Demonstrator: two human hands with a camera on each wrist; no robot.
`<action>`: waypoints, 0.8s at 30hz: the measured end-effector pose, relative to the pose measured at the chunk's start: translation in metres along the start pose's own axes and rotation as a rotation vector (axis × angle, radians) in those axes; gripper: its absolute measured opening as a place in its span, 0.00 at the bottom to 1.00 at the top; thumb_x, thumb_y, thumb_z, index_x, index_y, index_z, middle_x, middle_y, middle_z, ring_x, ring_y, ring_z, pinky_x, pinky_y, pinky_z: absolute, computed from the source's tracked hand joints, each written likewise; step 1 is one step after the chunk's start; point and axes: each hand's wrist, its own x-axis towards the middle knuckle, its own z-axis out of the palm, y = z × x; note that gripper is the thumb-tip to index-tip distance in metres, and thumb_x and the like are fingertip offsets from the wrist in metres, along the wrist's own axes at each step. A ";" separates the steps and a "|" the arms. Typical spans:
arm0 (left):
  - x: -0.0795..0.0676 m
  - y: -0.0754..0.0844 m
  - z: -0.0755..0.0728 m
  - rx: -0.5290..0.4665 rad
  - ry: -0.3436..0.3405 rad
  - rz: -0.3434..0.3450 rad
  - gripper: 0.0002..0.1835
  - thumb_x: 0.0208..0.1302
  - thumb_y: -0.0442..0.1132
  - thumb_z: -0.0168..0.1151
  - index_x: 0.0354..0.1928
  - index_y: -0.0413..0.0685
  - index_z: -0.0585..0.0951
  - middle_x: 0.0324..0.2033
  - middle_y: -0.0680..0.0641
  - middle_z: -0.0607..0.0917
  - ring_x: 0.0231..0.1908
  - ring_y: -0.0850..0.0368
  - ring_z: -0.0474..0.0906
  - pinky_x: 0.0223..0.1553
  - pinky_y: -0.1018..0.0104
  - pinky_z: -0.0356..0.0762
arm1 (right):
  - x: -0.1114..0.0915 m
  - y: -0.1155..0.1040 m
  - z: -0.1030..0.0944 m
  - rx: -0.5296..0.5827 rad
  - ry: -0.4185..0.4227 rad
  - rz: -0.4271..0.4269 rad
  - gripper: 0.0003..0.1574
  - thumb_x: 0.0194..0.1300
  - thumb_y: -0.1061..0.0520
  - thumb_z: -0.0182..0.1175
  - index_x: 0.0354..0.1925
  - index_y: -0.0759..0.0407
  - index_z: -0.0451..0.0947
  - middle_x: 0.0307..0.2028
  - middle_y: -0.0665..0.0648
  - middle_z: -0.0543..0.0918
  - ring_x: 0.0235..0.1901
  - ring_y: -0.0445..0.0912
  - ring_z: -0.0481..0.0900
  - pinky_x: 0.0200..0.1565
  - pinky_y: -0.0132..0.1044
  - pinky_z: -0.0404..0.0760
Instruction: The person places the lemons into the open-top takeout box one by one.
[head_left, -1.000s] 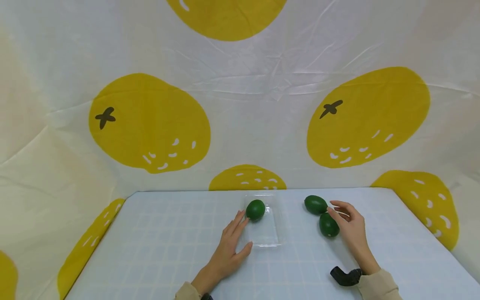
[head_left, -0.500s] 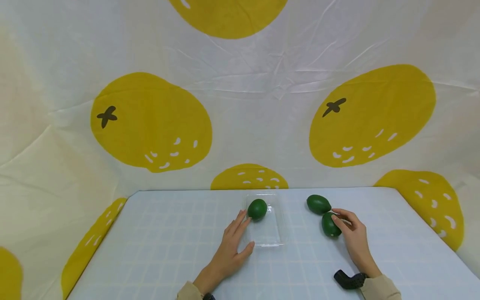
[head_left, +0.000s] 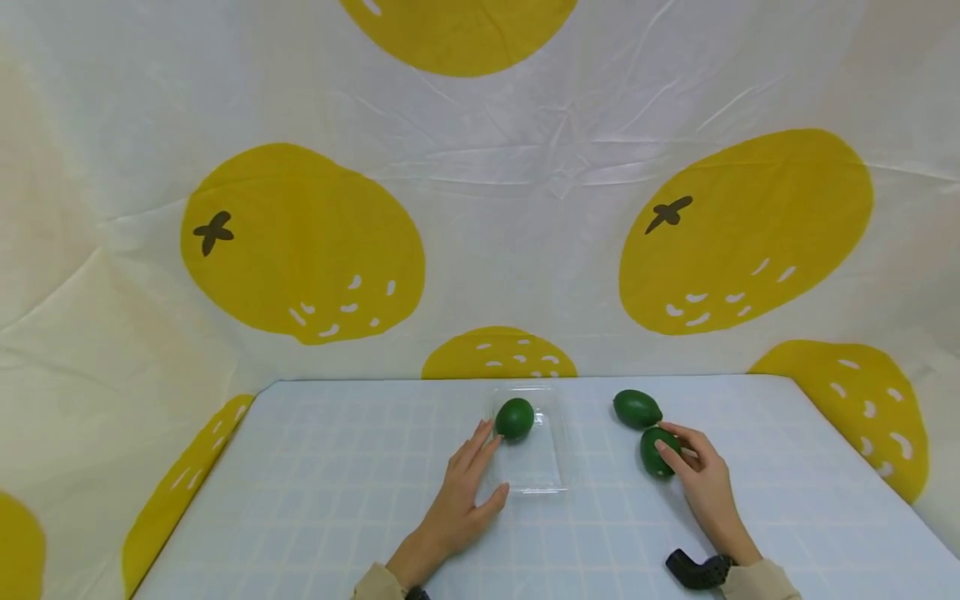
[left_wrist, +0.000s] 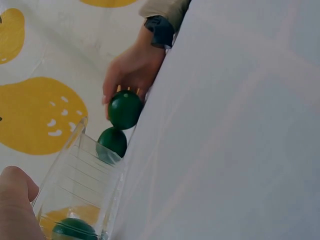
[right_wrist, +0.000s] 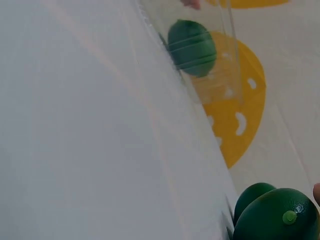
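On the right of the head view, my right hand (head_left: 707, 487) grips the nearer green lime (head_left: 657, 456), thumb on top and fingers along its far right side. A second lime (head_left: 637, 409) lies just behind it; the left wrist view shows this lime (left_wrist: 111, 144) partly through the clear plastic box. That box (head_left: 542, 479) stands in the middle of the table and contains one lime (head_left: 514, 419) towards its back left. My left hand (head_left: 461, 497), fingers stretched out, rests against the box's left side. In the right wrist view the gripped lime (right_wrist: 277, 216) fills the bottom right corner.
A pale checked cloth (head_left: 337, 483) covers the table. Behind it hangs a white curtain (head_left: 517, 250) printed with big yellow fruits. A black curved band piece (head_left: 697, 570) sits at my right wrist.
My right hand has come down onto the nearer lime and closed round it. This lime has shifted slightly towards me. The left hand and the box stay in place.
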 end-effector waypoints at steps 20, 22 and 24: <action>-0.001 -0.002 -0.001 0.010 0.008 0.010 0.34 0.62 0.46 0.56 0.69 0.47 0.61 0.71 0.42 0.56 0.70 0.44 0.51 0.64 0.44 0.54 | -0.015 -0.010 0.012 -0.008 -0.121 -0.129 0.38 0.55 0.51 0.68 0.64 0.48 0.68 0.61 0.52 0.70 0.55 0.27 0.63 0.45 0.18 0.68; -0.001 -0.002 -0.001 0.009 0.009 0.013 0.34 0.62 0.46 0.56 0.69 0.46 0.61 0.71 0.42 0.56 0.70 0.44 0.51 0.64 0.44 0.54 | -0.016 -0.010 0.012 0.015 -0.119 -0.135 0.39 0.53 0.51 0.69 0.63 0.48 0.69 0.61 0.52 0.70 0.55 0.28 0.65 0.45 0.18 0.69; -0.001 -0.002 -0.001 0.010 0.011 0.017 0.34 0.62 0.46 0.56 0.69 0.46 0.61 0.71 0.42 0.56 0.70 0.44 0.51 0.64 0.44 0.54 | -0.016 -0.010 0.013 0.030 -0.117 -0.142 0.40 0.52 0.52 0.70 0.63 0.49 0.70 0.60 0.52 0.71 0.54 0.30 0.67 0.46 0.17 0.70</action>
